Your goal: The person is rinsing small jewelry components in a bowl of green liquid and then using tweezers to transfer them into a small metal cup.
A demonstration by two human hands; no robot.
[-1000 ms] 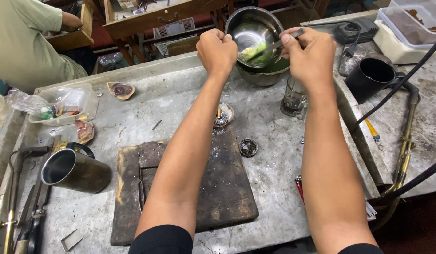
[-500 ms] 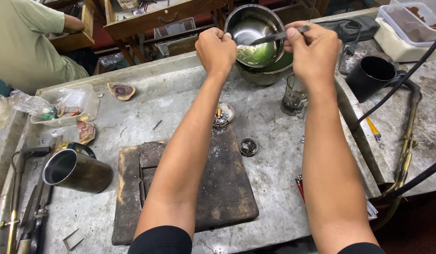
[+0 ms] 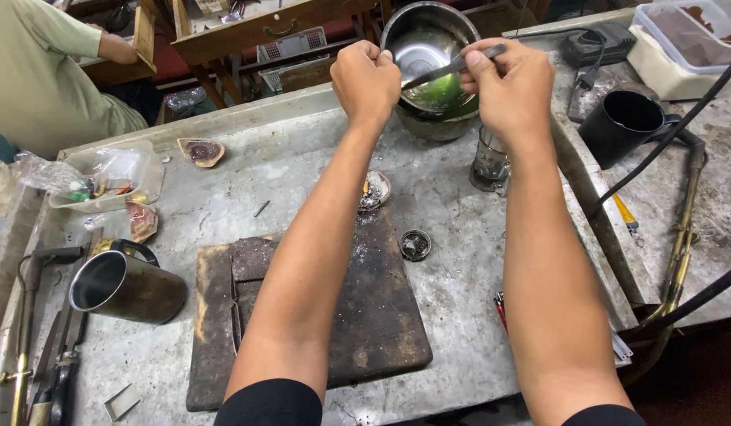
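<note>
Both bare forearms reach straight out over the worn grey metal surface (image 3: 460, 315), hands raised side by side at the near rim of a round stainless-steel bowl (image 3: 428, 47). The left hand (image 3: 367, 79) is curled into a tight fist, knuckles up; whether anything sits inside that closed grip cannot be made out. The right hand (image 3: 507, 91) is also closed, thumb and fingers pinched on the back end of long slim metal tweezers (image 3: 452, 67), which slant down and to the left, the tips pointing toward the left fist above the bowl. Greenish liquid (image 3: 444, 91) lies in the bowl's bottom.

Just below the right hand stands a small clear glass tumbler (image 3: 489, 162). Between the forearms lie a shallow dish of small bits (image 3: 375, 189) and a small round black lid (image 3: 415, 244), at the far edge of a dark scorched rectangular board (image 3: 381, 315). A steel mug (image 3: 125, 285) lies on its side at the left.
</note>
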